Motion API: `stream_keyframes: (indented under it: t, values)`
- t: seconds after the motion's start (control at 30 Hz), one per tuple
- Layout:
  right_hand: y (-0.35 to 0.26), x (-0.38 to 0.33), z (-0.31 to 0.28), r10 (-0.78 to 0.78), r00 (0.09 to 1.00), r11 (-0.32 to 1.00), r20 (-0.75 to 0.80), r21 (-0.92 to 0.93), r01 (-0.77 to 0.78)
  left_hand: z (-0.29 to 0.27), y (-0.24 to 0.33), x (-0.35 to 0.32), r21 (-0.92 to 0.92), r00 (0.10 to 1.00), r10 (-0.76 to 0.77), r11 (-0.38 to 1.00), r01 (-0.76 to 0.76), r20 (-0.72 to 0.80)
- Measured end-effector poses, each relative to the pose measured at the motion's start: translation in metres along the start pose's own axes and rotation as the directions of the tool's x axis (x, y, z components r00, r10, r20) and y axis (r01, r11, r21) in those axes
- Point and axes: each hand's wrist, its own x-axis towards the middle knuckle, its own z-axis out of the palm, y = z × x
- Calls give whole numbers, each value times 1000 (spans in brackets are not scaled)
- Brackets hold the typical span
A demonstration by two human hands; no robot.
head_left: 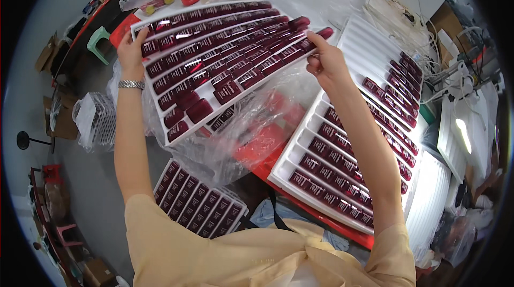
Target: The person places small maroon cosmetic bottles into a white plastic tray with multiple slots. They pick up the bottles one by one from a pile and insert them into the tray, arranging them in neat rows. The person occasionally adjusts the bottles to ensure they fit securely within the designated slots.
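Between my two hands is a white ridged tray (205, 92), tilted, with rows of small dark-red glossy containers (229, 92) bearing white labels. My left hand (131, 54) is closed on its far left corner, fingers partly hidden behind the rim. At the tray's right end my right hand (327, 62) pinches the edge, other fingers curled. A few containers (299, 23) jut past the right end near my right fingers. In the near left corner some containers sit loose and askew. Beneath the tray lies crumpled clear plastic (235, 150).
On the right a second white tray (292, 156) of similar containers rests on a red table (262, 168), partly behind my right forearm. A third filled tray (201, 201) is low by my left side. A green stool (98, 43) and netted bundle (96, 121) stand left.
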Motion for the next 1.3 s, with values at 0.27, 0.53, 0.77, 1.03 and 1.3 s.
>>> stream_keyframes:
  t: [0.27, 0.53, 0.77, 1.03, 1.3]
  values:
    - [-42, -179, -74, -160, 987, 980, -17, 116, 161, 82, 84, -35, -161, 941, -52, 981, 111, 334]
    - [-24, -331, -183, -365, 837, 926, -408, -67, 371, 274, 59, -156, -365, 659, 42, 859, 360, 751]
    - [25, -375, -211, -363, 741, 927, -565, -138, 348, 339, 14, -215, -177, 555, -158, 847, 501, 816]
    - [65, -381, -237, -229, 739, 972, -634, -106, 211, 342, -44, -214, 52, 519, -318, 885, 463, 793]
    - [66, -383, -232, -216, 725, 972, -654, -75, 223, 337, -36, -210, 170, 508, -358, 910, 378, 784]
